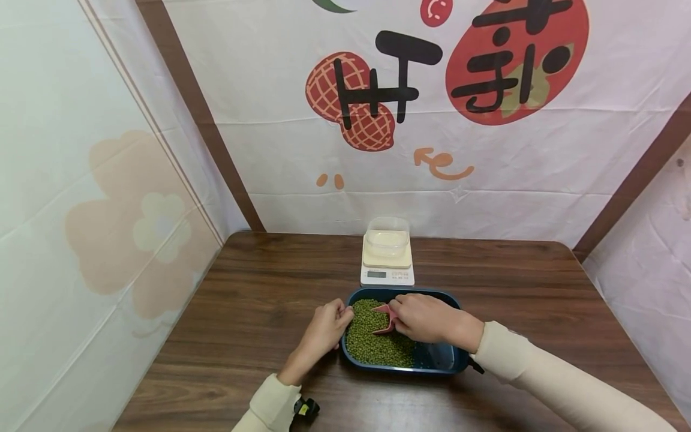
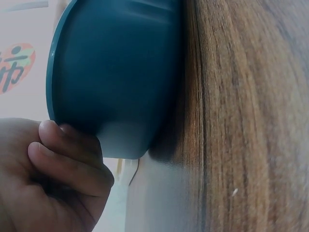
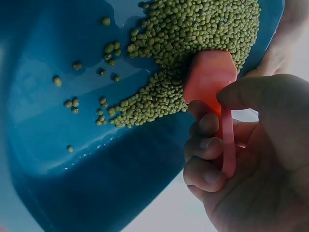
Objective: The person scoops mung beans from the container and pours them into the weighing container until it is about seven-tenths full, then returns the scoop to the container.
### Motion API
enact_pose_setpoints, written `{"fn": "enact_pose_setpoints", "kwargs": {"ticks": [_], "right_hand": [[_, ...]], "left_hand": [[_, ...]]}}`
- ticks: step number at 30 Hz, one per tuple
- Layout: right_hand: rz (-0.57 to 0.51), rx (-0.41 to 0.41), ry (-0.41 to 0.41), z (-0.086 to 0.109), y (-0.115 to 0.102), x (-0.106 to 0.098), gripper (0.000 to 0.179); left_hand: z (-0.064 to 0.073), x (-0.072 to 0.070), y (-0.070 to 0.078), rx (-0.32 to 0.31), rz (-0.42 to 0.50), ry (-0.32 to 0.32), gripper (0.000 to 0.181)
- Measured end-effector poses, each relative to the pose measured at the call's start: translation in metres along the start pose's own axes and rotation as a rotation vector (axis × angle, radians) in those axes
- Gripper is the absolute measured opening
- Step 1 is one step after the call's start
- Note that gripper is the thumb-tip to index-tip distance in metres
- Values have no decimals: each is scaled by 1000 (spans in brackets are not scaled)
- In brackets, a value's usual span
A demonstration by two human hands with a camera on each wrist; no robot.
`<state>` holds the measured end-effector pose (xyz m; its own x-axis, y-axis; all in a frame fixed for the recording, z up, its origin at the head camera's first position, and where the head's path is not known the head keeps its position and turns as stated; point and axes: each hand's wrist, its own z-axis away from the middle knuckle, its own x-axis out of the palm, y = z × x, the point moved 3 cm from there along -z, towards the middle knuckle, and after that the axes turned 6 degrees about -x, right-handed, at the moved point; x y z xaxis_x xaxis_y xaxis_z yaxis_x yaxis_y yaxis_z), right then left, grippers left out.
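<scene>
Beans (image 1: 380, 355), small and green, lie inside a blue tub (image 1: 399, 369) standing on a dark wood-grain table (image 1: 518, 288). They are heaped toward the person's left; toward the right the tub's floor shows, with loose beans scattered on it, as the right wrist view confirms.

Right hand (image 1: 423, 317): fingers curled about the handle of a pink scoop (image 3: 210, 79), thumb laid along its upper part. The scoop is inside the tub, its head in contact with the beans and pointing left in the head view.

Left hand (image 1: 324, 329): at the tub's left end, fingers bent and gripping the rim; the left wrist view shows fingertips against the wall's edge.

Just beyond the tub stands a white scale (image 1: 376, 281) with a small display, unreadable at this size. A clear container (image 1: 388, 240) rests on its platform. Behind the table hangs a printed cloth (image 1: 281, 156).
</scene>
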<state>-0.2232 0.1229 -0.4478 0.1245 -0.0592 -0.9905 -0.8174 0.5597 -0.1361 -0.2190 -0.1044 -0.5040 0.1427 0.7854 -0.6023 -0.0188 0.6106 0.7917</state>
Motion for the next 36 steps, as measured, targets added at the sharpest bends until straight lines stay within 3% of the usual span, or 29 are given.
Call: {"fn": "enact_pose_setpoints", "kwargs": {"ticks": [21,36], "right_hand": [[40,-3,-56,-14,-7,1,13],[37,-56,-21,-15,-5,3,13]], "left_hand": [[-1,1,-1,-11,24,6,30],[0,0,-2,-18,29,-10,32]]}}
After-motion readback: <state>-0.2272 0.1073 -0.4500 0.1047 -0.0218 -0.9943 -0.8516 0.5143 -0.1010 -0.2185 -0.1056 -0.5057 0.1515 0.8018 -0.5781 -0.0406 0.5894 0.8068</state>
